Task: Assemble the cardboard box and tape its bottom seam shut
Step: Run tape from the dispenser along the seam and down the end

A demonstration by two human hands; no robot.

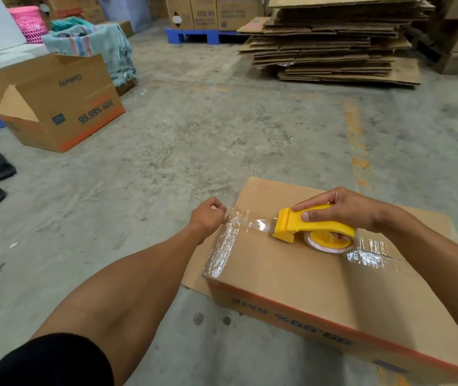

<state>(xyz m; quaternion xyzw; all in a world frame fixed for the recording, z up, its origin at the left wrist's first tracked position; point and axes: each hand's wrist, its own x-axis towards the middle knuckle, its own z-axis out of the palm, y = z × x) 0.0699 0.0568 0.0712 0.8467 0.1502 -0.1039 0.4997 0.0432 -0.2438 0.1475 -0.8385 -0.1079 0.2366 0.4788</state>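
An open box (pixel 55 107) and flattened cardboard stack (pixel 333 43) lie well apart.

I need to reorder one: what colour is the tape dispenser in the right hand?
Yellow: the tape dispenser, gripped by the right hand, shows clearly in the head view.

Open box (pixel 55 107) reads "99.99% RATE", perhaps "Glodway".
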